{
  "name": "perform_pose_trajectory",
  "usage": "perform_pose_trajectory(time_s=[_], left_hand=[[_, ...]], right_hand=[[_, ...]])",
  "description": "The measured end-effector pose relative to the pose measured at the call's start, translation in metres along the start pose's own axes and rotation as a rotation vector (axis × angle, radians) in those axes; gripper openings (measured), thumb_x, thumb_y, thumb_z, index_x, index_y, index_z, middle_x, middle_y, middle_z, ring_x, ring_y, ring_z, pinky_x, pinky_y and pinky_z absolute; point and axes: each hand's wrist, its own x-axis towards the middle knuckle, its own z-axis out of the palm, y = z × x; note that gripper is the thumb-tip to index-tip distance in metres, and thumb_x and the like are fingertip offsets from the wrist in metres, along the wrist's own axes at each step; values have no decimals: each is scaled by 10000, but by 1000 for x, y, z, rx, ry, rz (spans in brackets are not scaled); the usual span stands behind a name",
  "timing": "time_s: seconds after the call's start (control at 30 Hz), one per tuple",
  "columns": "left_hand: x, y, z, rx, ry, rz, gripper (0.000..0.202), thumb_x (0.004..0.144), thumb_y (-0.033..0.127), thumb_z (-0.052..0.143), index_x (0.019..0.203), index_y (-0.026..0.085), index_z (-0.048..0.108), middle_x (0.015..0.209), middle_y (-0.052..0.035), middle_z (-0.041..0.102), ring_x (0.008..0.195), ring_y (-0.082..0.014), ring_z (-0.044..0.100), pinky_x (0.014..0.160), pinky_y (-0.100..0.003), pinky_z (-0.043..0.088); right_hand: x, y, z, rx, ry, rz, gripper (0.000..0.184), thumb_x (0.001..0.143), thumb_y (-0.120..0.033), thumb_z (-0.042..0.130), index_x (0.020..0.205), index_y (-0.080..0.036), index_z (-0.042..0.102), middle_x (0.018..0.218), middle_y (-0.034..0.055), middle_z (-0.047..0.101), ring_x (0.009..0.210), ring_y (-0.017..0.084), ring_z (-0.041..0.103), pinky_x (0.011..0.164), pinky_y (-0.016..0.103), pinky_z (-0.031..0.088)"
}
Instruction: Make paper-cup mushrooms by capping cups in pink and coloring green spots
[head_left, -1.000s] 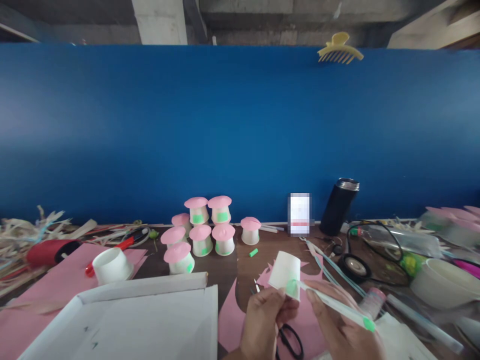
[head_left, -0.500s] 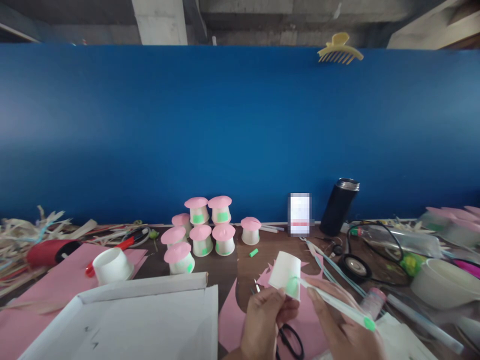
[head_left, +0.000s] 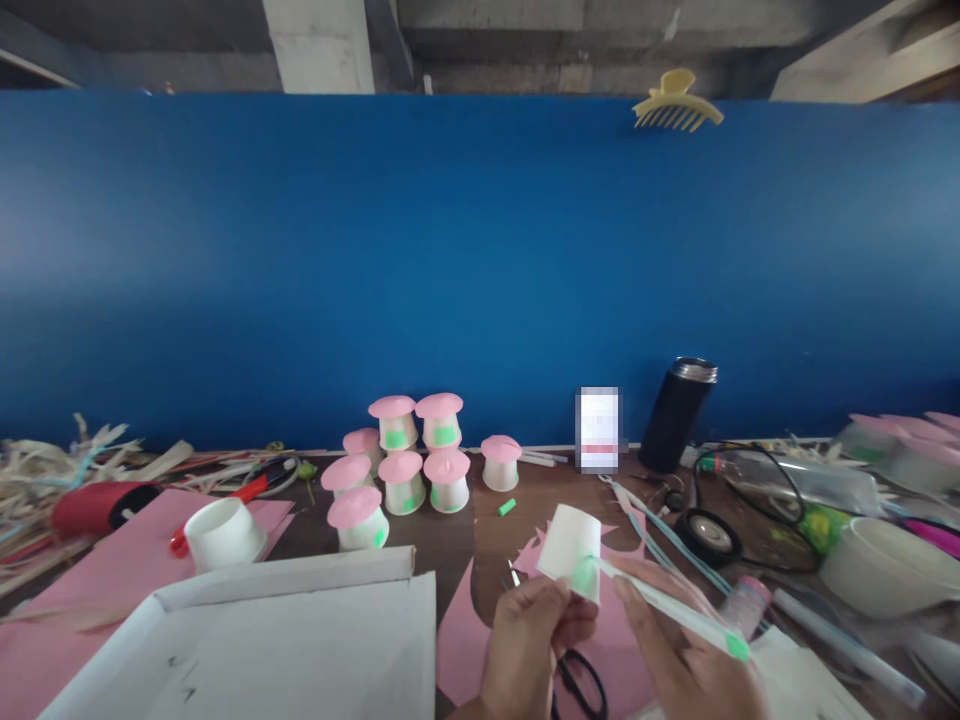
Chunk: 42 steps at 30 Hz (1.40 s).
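Both hands work low at the near edge of the desk (head_left: 450, 530). The left hand (head_left: 525, 650) pinches a white paper cup (head_left: 570, 545) by its lower rim, holding it up over pink paper (head_left: 457, 640). The right hand (head_left: 675, 660) grips a white stick (head_left: 667, 605), and its tip seems to touch the cup's green patch (head_left: 583, 573). Black scissors (head_left: 581, 680) lie just under the hands. Bare wood stays open between them and the pink-capped cups (head_left: 405, 465) behind.
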Motion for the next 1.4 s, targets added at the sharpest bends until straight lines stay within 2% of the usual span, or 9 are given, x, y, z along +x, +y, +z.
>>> perform_pose_trajectory(time_s=[0.23, 0.43, 0.6, 1.07, 1.27, 1.4], left_hand=[[-1, 1, 0, 28, -3, -7, 340, 599, 390, 810, 643, 71, 701, 640, -103, 689, 640, -160, 647, 613, -238, 491], [0, 0, 0, 47, -19, -7, 360, 604, 414, 803, 656, 70, 710, 651, -109, 692, 634, -158, 641, 609, -239, 481], [0, 0, -1, 59, -11, -14, 353, 595, 408, 809, 633, 74, 703, 648, -109, 689, 635, -158, 635, 613, -243, 478], [-1, 2, 1, 121, -2, 13, 364, 603, 434, 793, 644, 80, 721, 644, -100, 692, 612, -144, 615, 625, -249, 476], [-1, 1, 1, 169, -2, 18, 385, 592, 470, 787, 608, 93, 710, 630, -96, 691, 615, -151, 615, 626, -249, 479], [0, 0, 0, 200, -8, 21, 376, 629, 472, 761, 607, 101, 706, 634, -93, 693, 619, -147, 612, 631, -246, 476]], right_hand=[[-1, 2, -1, 2, 40, -68, 230, 875, -281, 532, 1081, -230, 621, 1014, 41, 689, 981, 190, 639, 833, 316, 525], [1, -1, -1, -3, 15, -49, 216, 867, -297, 538, 1047, -231, 636, 1007, 39, 697, 964, 200, 651, 828, 333, 536], [4, -3, -2, -16, 55, -114, 219, 869, -291, 533, 1050, -235, 643, 988, 40, 707, 942, 200, 663, 820, 332, 532], [3, -4, -2, -25, 2, -95, 219, 873, -297, 527, 1051, -231, 636, 996, 41, 701, 956, 198, 651, 814, 330, 533], [4, -2, -2, -35, 44, -148, 243, 870, -276, 530, 1084, -232, 637, 1006, 44, 707, 935, 202, 664, 824, 344, 528], [0, 1, 0, -19, 14, -101, 229, 866, -282, 539, 1069, -232, 632, 1005, 40, 700, 951, 200, 652, 818, 341, 531]])
